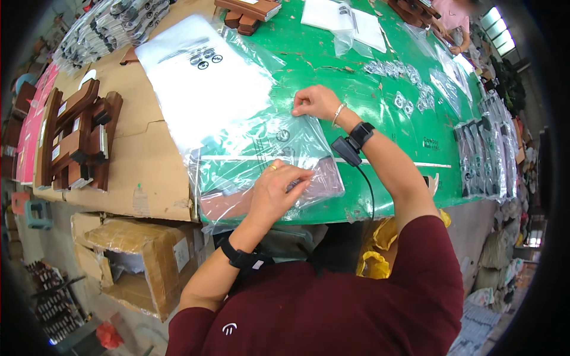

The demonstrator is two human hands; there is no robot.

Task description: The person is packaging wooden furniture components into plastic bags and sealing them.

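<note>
In front of me on the green table lies a clear plastic bag (243, 160) with black printed marks. Inside its near part shows a flat brown item (225, 205), whose kind I cannot make out through the glare. My right hand (319, 103) pinches the bag's far right edge between thumb and bent fingers. Lower down, my left hand (276, 193) lies over the bag, thumb and fingers drawn together on the film. Just beyond, a stack of flat clear bags (208, 89) shines white.
Brown wallets (77, 139) are piled on cardboard at left, with more brown pieces (246, 12) at the far edge. Small clear packets (409, 80) lie to the right. Bagged goods (487, 148) stand at the right edge. A person (454, 21) works at far right.
</note>
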